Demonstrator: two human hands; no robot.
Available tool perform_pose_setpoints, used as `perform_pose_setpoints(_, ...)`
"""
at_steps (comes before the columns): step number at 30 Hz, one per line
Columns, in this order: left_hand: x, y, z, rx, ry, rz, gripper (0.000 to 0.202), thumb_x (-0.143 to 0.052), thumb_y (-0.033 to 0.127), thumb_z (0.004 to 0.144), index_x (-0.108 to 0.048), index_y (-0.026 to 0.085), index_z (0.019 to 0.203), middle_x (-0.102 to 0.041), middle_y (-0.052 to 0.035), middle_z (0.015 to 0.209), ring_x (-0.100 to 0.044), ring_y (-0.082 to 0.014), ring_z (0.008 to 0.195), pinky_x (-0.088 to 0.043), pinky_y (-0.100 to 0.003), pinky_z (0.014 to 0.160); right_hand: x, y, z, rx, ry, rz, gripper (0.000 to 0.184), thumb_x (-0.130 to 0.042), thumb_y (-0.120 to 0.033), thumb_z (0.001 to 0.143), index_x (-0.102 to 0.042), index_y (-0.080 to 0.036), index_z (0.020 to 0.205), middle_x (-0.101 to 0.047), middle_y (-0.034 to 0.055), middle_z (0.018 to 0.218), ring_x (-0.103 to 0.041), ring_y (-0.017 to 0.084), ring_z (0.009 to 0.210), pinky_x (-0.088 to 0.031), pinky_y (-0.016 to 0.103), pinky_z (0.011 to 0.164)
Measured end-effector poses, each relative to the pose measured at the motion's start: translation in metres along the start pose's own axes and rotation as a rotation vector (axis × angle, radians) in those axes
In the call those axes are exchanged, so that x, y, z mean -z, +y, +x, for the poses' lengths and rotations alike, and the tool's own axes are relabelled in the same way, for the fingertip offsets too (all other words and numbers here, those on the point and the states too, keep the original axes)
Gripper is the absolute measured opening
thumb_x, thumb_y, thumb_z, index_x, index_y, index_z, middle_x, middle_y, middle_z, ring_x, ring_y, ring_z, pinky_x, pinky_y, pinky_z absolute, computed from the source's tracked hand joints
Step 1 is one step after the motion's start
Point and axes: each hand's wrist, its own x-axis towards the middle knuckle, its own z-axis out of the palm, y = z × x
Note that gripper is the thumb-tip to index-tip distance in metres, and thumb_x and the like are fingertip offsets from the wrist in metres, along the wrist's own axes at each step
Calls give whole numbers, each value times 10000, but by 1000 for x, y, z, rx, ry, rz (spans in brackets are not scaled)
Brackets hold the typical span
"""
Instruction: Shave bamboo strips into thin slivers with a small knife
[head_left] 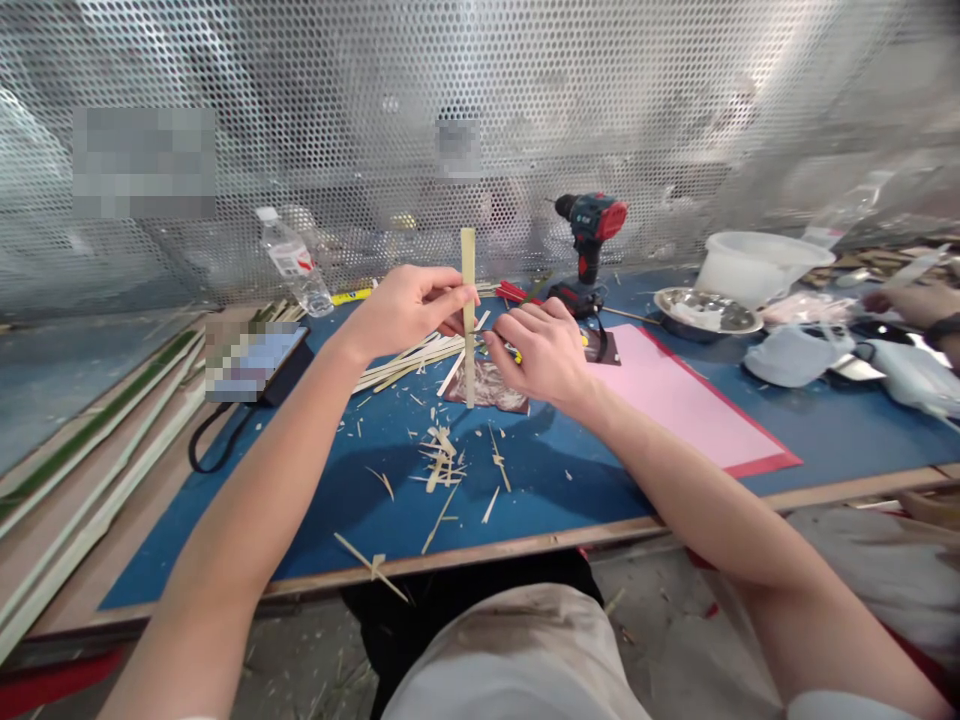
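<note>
My left hand (420,305) pinches a flat, pale bamboo strip (469,260), held upright above the blue tabletop. Beside it, my right hand (544,350) is closed around a slim tool with yellow parts (514,354); the fist hides most of it, so its kind does not show. Under the strip lies a dark brown sheet (499,390) with whitish dust on it, perhaps sandpaper. Thin pale strips (409,362) are bundled by my left wrist. Shavings and splinters (442,460) are scattered on the blue surface (337,530) nearer to me.
A cordless drill (589,235) stands behind my right hand. Pink paper (667,395), a metal bowl (705,312) and a white tub (757,265) are to the right; another person's hand (907,300) is beyond. A phone (259,360), water bottle (292,262) and long bamboo lengths (112,465) occupy the left.
</note>
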Motion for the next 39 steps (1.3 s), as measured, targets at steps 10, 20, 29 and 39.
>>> perform_pose_setpoints(10,-3,1,-2,-46,-4,123,398,-605,534,992,-741,180,875,-771,-57,837,-771,-227,790,-658,-347,734,1,-3,4,15,-36,-48,436,-351,-401,1072,-673,-217,845,-726,47,794,-574,195,737,-293,411,852)
perform_pose_setpoints(20,0,-5,0,-29,30,126,349,-589,470,1002,-754,185,890,-769,-49,814,-775,-229,777,-670,-356,713,-1,-1,6,47,2,-59,432,-347,-409,1077,-669,-218,861,-714,61,820,-590,212,801,-292,419,849)
perform_pose_setpoints(29,-5,-3,0,-58,26,119,360,-601,485,989,-737,181,853,-757,-42,799,-759,-211,741,-657,-334,693,5,-4,10,52,-23,-71,472,-304,-400,1091,-679,-220,866,-712,52,789,-593,206,761,-303,418,848)
perform_pose_setpoints(39,-3,-5,-1,-29,12,69,343,-603,476,995,-761,181,919,-788,-56,853,-784,-233,799,-666,-352,724,1,-3,0,112,-156,-18,432,-368,-388,1052,-685,-220,810,-726,35,768,-560,181,671,-304,417,834)
